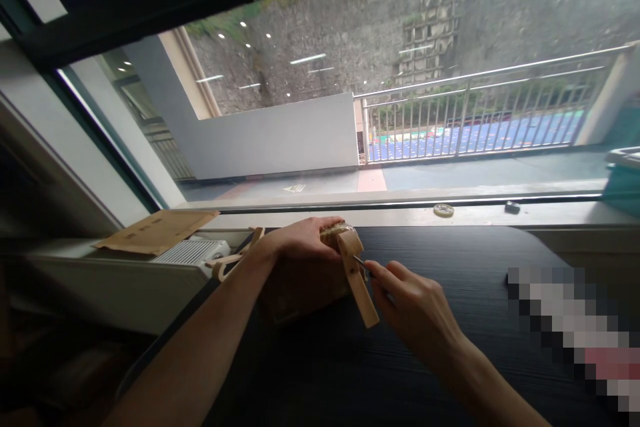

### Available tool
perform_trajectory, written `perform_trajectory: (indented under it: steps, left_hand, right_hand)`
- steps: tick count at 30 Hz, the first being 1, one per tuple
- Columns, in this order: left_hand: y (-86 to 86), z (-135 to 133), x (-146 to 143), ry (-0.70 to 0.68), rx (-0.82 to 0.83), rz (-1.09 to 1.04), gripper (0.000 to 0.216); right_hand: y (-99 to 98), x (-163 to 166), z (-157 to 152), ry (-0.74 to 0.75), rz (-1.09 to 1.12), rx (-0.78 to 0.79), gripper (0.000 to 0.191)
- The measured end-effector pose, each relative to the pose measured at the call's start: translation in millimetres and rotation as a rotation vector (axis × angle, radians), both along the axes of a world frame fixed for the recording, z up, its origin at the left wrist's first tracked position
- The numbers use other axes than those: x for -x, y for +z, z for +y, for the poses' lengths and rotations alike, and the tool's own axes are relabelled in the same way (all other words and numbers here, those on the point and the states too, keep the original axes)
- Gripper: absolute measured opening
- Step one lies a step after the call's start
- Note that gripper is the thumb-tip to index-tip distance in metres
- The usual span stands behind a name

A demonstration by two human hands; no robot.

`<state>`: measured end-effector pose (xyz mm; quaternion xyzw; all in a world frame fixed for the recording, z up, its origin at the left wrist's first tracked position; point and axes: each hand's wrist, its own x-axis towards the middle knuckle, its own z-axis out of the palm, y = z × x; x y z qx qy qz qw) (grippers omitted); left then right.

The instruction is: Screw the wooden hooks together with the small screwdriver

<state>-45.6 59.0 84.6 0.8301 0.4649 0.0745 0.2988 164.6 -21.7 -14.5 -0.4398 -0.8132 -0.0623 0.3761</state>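
My left hand is closed over the top of a small wooden assembly, a light wooden arm that slants down to the right from a rounded head. It rests against a brown box on the dark table. My right hand pinches a thin metal tool whose tip meets the wooden arm near its upper end. A loose curved wooden piece lies just left of my left wrist.
A cardboard sheet and a white ribbed device sit on the ledge at the left. On the window sill lie a small round object and a small dark item. A teal container stands at the right edge.
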Motion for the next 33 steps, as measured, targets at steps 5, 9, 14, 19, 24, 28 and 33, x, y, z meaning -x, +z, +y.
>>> perform_trajectory:
  steps: [5, 9, 14, 19, 24, 28, 33]
  left_hand:
    - [-1.1, -2, -4, 0.057, -0.135, 0.105, 0.065]
    - [-1.2, -1, -4, 0.035, -0.16, 0.135, 0.055]
    - [-0.6, -8, -10, 0.1, -0.237, 0.223, 0.057]
    - [-1.2, -18, -21, 0.154, -0.273, 0.322, 0.063]
    - [-4.8, -22, -23, 0.182, -0.304, 0.342, 0.066]
    - [-3.2, -25, -25, 0.188, -0.315, 0.364, 0.064]
    - [-1.5, -28, -28, 0.21, -0.308, 0.42, 0.069]
  right_hand:
    - [21.0, 1, -3, -0.069, -0.323, -0.057, 0.038]
    - [39.2, 1, -2, -0.05, -0.439, -0.051, 0.038]
    - [43.6, 2, 1, -0.059, -0.52, -0.123, 0.038]
    - [42.6, -7, 2, 0.01, -0.584, -0.212, 0.032]
    - [34.2, -6, -2, -0.033, -0.509, -0.175, 0.036]
    - [27.2, -2, -1, -0.08, -0.223, 0.059, 0.028]
    - [25.3, -4, 13, -0.014, 0.291, 0.46, 0.027]
